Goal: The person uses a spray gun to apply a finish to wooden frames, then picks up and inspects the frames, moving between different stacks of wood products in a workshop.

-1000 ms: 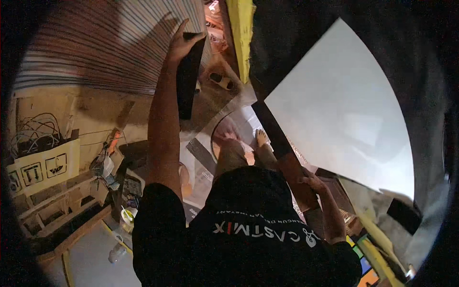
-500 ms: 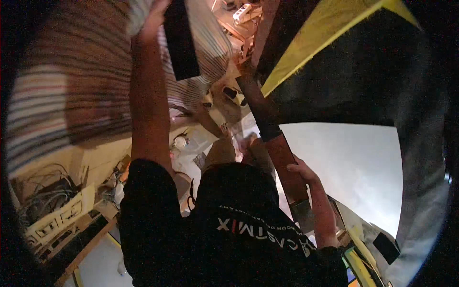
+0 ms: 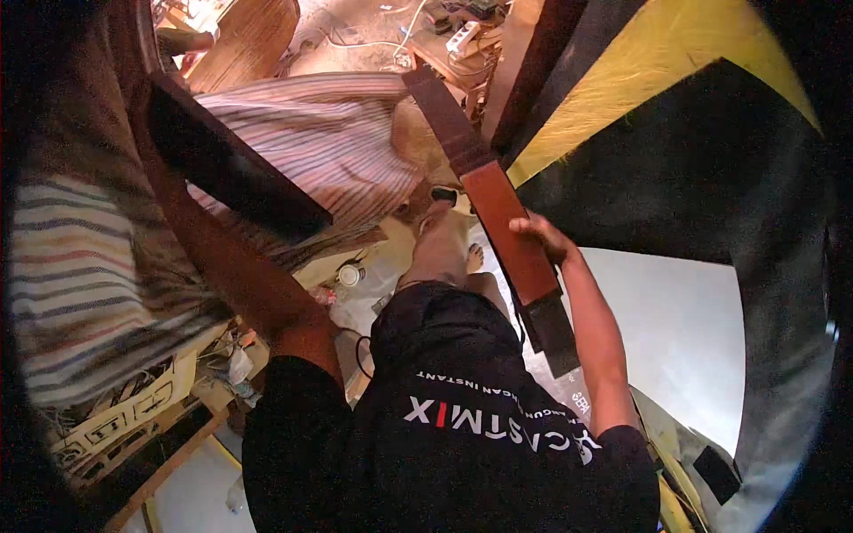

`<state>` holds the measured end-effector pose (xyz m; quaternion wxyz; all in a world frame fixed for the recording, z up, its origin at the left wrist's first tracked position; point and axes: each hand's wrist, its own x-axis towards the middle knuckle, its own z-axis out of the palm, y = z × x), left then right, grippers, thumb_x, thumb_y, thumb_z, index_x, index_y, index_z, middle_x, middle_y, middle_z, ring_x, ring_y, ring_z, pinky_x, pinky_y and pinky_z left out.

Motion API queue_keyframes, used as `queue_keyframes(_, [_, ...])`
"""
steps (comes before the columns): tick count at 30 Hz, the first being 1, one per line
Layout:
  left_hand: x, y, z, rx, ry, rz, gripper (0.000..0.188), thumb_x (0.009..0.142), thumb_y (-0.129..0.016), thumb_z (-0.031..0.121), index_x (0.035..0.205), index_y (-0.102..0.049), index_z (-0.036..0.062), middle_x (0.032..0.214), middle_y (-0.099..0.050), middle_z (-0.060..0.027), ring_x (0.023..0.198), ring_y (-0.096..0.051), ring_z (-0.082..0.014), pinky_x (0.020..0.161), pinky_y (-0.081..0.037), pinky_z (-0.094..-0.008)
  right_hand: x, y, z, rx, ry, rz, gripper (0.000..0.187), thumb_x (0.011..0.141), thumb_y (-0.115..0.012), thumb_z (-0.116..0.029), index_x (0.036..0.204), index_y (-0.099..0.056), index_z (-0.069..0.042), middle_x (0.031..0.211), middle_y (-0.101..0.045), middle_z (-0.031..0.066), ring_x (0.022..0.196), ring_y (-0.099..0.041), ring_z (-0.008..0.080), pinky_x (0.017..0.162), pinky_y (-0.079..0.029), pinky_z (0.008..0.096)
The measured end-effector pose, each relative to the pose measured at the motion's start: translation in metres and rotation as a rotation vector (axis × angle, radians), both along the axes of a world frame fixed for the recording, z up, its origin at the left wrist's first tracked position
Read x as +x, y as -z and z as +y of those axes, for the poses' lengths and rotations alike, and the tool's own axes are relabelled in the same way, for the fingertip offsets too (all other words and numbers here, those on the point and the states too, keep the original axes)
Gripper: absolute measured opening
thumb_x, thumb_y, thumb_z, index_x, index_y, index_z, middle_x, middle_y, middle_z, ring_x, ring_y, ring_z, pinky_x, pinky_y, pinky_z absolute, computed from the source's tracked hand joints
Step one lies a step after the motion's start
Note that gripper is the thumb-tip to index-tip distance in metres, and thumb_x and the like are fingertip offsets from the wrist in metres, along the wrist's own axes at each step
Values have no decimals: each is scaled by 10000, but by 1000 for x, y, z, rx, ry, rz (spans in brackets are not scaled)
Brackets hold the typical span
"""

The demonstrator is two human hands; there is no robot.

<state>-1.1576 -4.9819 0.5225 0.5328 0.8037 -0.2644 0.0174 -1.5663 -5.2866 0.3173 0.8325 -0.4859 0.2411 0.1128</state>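
Clasped at mid-length by the right hand (image 3: 540, 235), a long reddish-brown wooden plank (image 3: 502, 226) is held slanting above the white board (image 3: 675, 338); the left hand lies out of view, so its grip cannot be told. A dark panel (image 3: 235, 173) is raised on the left arm (image 3: 222, 258). With so one-sided a hold, the plank is judged liable to pivot and strike the bare foot (image 3: 442, 244).

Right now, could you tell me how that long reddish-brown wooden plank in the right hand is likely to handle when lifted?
The wooden plank looks stiff: it stays straight along its length with no sag. The right hand grips it partway along, so the long end beyond may feel lever-heavy and want to swing. Its smooth, glossy face could be slightly slippery.
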Motion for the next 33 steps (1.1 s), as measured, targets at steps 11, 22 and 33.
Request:
queue_keyframes(11, [-47, -41, 82, -17, -176, -51, 1004, 749, -861, 493, 1526, -365, 97, 1444, -529, -176, 1273, -537, -289, 1071, -429, -474, 130, 54, -28, 157, 192, -50, 547, 918, -675, -401, 1286, -584, -7, 1173, -650, 41, 1037, -633, 165, 938, -515, 343])
queue_keyframes(22, [-37, -94, 131, 91, -262, -38, 999, 747, -873, 464, 1525, -366, 95, 1433, -542, -167, 1249, -554, -273, 1058, -442, -465, 361, 39, -76, 100, 211, 125, 424, 884, -719, -373, 1158, -658, -55, 1054, -683, 43, 928, -657, 159, 844, -528, 315])
queue_keyframes(33, [-23, -141, 102, 82, -122, 167, 995, 746, -884, 436, 1524, -366, 93, 1421, -555, -158, 1226, -572, -258, 1044, -455, -455, 512, 80, -176, -232, 370, -342, 539, 894, -721, -398, 1287, -621, -43, 1262, -644, 112, 1140, -613, 226, 1000, -477, 341])
